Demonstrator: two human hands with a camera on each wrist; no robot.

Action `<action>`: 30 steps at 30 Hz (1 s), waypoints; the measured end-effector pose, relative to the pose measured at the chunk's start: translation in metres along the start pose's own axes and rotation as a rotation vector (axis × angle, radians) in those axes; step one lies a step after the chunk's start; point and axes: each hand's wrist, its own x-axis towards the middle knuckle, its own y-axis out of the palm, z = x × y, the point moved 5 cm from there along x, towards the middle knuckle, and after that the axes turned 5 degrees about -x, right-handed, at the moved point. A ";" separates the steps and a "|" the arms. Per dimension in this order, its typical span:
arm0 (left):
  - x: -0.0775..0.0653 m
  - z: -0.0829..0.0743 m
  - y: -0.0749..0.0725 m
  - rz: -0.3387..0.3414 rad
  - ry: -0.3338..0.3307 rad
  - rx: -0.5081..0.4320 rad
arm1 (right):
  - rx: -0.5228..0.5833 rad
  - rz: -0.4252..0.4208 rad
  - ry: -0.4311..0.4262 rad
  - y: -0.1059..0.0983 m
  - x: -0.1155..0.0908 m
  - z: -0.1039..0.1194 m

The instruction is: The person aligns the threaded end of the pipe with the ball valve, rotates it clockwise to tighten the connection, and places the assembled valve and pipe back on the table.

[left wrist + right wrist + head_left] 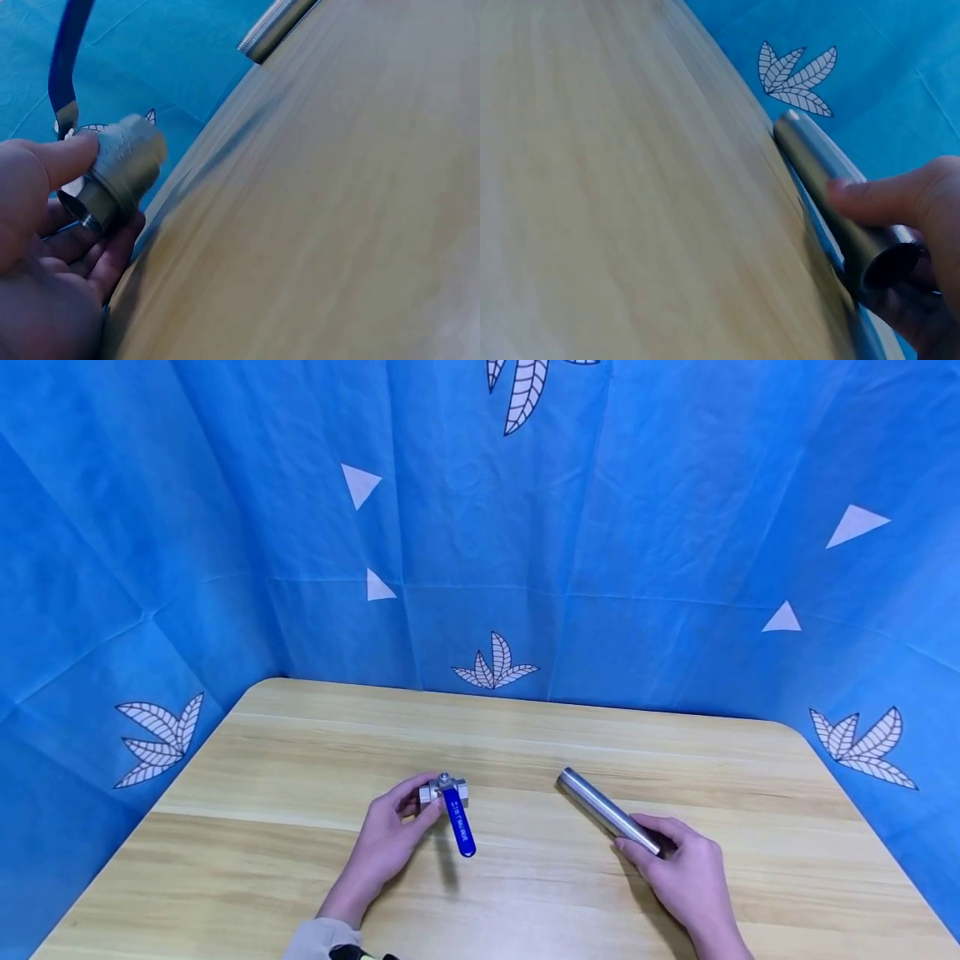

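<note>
My left hand (393,831) holds a metal ball valve (459,792) by its body, thumb on the near side and fingers curled behind. Its blue lever handle (461,827) points toward the table's front in the head view. In the left wrist view the valve body (124,169) shows an open hollow end facing the palm. At the right, my right hand (686,868) grips the near end of a silver metal pipe (603,808), which slants away to the upper left. The right wrist view shows the hollow near end of the pipe (832,202) with the thumb pressed along its side.
Both hands are over a light wood-grain table (495,727) with rounded far corners. A blue cloth (480,527) printed with white leaves and triangles hangs behind it and along both sides. Shadows of the hands and parts fall on the tabletop.
</note>
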 end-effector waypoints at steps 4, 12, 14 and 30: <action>-0.002 0.000 0.000 0.015 -0.034 -0.038 | 0.083 0.056 0.126 0.000 0.001 -0.009; -0.005 -0.002 -0.001 0.022 -0.036 -0.085 | 0.364 0.146 0.228 0.003 0.001 -0.015; -0.005 -0.002 -0.001 0.028 -0.038 -0.099 | 0.430 0.159 0.223 0.004 0.000 -0.012; -0.007 -0.009 0.006 0.119 -0.059 -0.108 | 0.564 0.233 0.133 0.007 -0.002 0.011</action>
